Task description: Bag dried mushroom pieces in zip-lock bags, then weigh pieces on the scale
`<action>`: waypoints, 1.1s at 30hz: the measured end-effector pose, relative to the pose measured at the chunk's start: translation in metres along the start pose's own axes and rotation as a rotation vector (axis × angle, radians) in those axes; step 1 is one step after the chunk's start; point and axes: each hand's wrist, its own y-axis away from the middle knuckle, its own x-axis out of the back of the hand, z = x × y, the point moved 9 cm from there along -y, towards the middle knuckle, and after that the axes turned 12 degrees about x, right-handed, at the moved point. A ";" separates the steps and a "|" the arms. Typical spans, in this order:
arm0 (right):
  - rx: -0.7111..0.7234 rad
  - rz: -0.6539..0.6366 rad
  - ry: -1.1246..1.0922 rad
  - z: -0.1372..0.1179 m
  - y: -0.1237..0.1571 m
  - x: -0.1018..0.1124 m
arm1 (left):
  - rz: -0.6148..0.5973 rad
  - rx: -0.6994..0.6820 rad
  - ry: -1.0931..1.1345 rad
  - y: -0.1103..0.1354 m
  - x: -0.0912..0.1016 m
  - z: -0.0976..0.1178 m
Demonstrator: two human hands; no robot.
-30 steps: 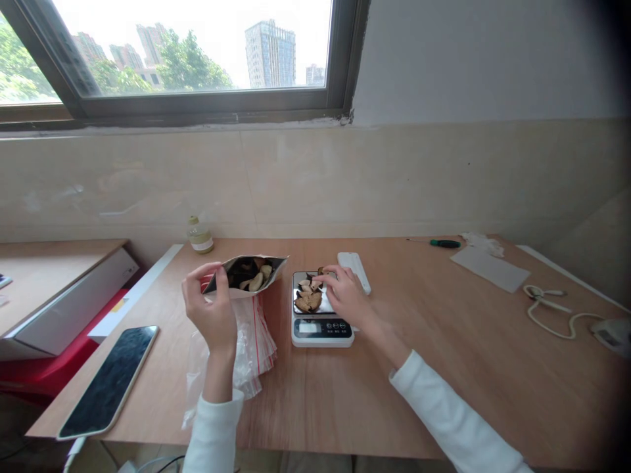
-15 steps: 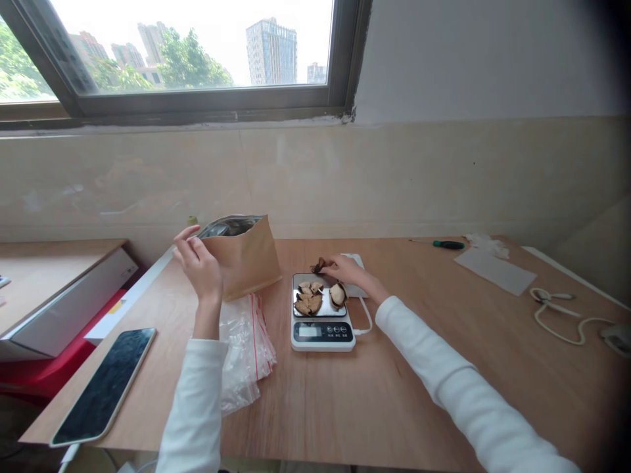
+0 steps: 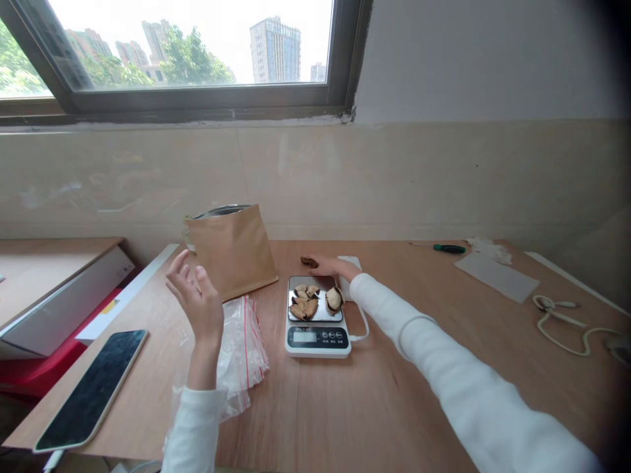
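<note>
My right hand pinches a dark brown dried mushroom just beyond the back edge of a small white digital scale. On the scale's shiny plate lie several dried mushroom pieces, and a rounder mushroom with a pale inside sits at the right. My left hand is raised with nothing in it, fingers apart and loosely bent. It is in front of a brown paper pouch that stands upright with its top open. Clear zip bags with red strips lie beside my left wrist.
A phone on a cable lies at the table's left edge. A white cord runs from the scale, near a pale flat object. To the right are a green-handled screwdriver, a white sheet and a coiled cable.
My left hand has come away from the pouch's mouth, down toward me. My right hand has shifted slightly left with the dark mushroom, and the pouch now stands more upright.
</note>
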 end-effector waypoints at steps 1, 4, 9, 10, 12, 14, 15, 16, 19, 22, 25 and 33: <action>-0.006 -0.025 -0.006 0.004 -0.007 -0.006 | -0.010 0.029 0.007 0.006 0.003 -0.003; -0.002 -0.064 -0.009 0.010 -0.019 -0.017 | -0.017 0.105 0.027 0.025 0.015 -0.011; 0.040 -0.003 0.002 0.004 -0.010 -0.003 | -0.048 0.211 0.049 0.058 0.028 -0.024; 0.045 0.023 0.003 0.003 -0.003 0.005 | -0.060 0.231 0.049 0.064 0.030 -0.026; 0.049 0.123 0.006 0.002 0.017 0.028 | -0.082 0.261 0.047 0.073 0.035 -0.028; 0.029 0.297 0.023 0.006 0.051 0.058 | -0.102 0.275 0.044 0.080 0.041 -0.028; 0.006 0.411 0.036 0.009 0.075 0.074 | -0.111 0.273 0.045 0.082 0.044 -0.026; -0.040 0.491 0.071 0.014 0.102 0.085 | -0.118 0.266 0.051 0.083 0.048 -0.022; -0.192 0.491 0.072 0.032 0.186 0.085 | -0.121 0.222 0.100 0.083 0.058 -0.003; -0.361 0.409 0.006 0.051 0.267 0.055 | -0.087 0.154 0.195 0.082 0.067 0.027; -0.461 0.464 0.048 0.055 0.324 0.028 | -0.049 0.080 0.264 0.083 0.073 0.052; -0.465 0.729 0.344 -0.011 0.354 -0.004 | -0.138 0.300 0.071 0.106 0.070 0.010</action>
